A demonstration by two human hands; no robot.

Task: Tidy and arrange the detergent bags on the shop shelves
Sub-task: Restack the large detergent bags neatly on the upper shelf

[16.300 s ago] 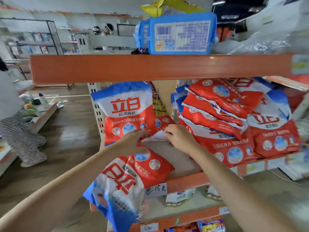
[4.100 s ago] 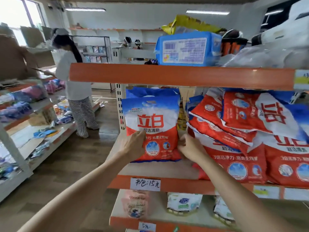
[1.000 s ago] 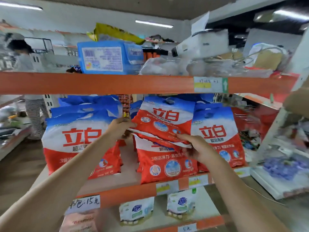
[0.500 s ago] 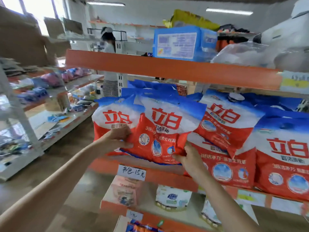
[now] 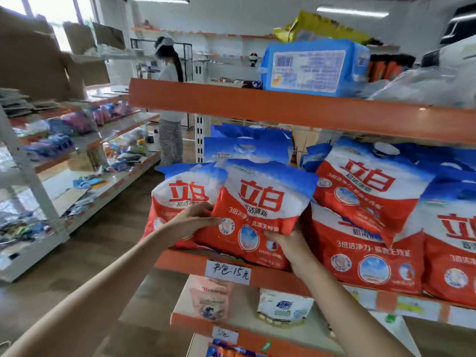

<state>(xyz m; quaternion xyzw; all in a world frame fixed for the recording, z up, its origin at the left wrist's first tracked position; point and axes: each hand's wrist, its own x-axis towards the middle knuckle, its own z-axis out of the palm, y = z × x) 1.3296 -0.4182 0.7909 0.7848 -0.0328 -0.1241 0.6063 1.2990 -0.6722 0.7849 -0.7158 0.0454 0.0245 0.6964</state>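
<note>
Head view: both hands are on the front detergent bag (image 5: 260,212) at the middle shelf (image 5: 273,275), the left hand (image 5: 192,222) gripping its lower left edge, the right hand (image 5: 288,243) clasping the lower right corner. To seat it well, I'd square its base on the shelf lip and stand it upright beside the left bag (image 5: 180,199), which it overlaps.

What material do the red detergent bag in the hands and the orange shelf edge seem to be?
Detergent bag: probably thin glossy plastic film; it creases and shines, printed all over.
Shelf edge: looks like painted metal, smooth, even orange, straight; not certain.
</note>
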